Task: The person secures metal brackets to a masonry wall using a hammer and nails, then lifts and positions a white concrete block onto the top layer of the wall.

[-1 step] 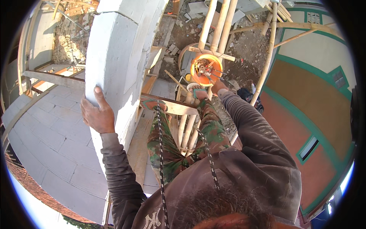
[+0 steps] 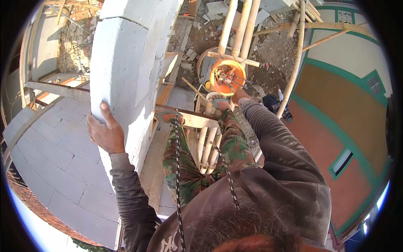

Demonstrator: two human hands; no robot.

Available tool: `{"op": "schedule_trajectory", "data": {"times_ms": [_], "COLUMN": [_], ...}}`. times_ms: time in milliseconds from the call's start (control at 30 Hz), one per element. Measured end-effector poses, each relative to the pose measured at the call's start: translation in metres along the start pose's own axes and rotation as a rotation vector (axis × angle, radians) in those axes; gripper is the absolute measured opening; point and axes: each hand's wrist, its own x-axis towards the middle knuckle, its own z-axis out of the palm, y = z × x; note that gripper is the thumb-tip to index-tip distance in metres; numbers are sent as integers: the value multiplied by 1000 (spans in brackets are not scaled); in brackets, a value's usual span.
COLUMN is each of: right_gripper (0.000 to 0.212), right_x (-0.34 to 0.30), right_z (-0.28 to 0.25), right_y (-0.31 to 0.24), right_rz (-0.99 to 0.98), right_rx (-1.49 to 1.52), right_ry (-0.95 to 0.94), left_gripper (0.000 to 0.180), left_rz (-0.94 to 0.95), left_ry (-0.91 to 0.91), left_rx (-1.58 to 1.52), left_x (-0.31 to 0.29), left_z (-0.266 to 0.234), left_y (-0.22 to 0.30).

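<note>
My left hand (image 2: pixel 105 131) rests on the pale block wall (image 2: pixel 119 63), its thumb stretched along the top and its fingers spread over the left edge. It holds nothing. To the right, my right hand (image 2: pixel 240 95) reaches down to the near rim of an orange bucket (image 2: pixel 215 89). Its fingertips are small and partly lost among the bucket's contents, so I cannot make out any grip. Inside the bucket lie brownish scraps and metal tools (image 2: pixel 228 78), with thin dark rods sticking out over the right rim.
Bamboo poles (image 2: pixel 237 33) and a wooden crosspiece (image 2: pixel 233 59) run beside the bucket. My feet stand on a plank (image 2: pixel 195 121) above rubble-strewn ground (image 2: pixel 268 54). A painted building wall (image 2: pixel 327 92) rises at right; grey block walling (image 2: pixel 58 151) lies left.
My left hand has shifted slightly left and down in the picture, still on the wall. My right hand has edged a little further in over the bucket's rim.
</note>
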Motion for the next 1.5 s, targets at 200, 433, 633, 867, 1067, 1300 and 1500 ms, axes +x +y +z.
{"op": "schedule_trajectory", "data": {"times_ms": [200, 433, 633, 867, 1067, 1300, 1500], "right_gripper": [52, 49, 31, 30, 25, 30, 26], "right_x": [43, 57, 76, 81, 77, 34, -97], "right_z": [20, 60, 48, 26, -21, 36, -12], "right_y": [-18, -13, -21, 5, 34, 134, 180], "right_rz": [-8, -326, -411, -391, -744, -461, -308], "right_rx": [-1, -196, -184, 14, -325, 520, 582], "right_ry": [105, 350, -210, -2, 183, 374, 138], "left_gripper": [71, 75, 73, 85, 91, 91, 94], "left_rz": [-43, -31, 1, -51, -63, -139, -214], "left_ry": [-53, -104, -69, -29, -23, -88, -89], "left_rx": [-56, -124, -130, 24, 93, 130, 171], "left_x": [2, 2, 3, 3, 2, 6, -2], "left_z": [0, 0, 3, 7, 7, -5, -19], "left_y": [-10, -4, 2, -9, -13, 4, 4]}}
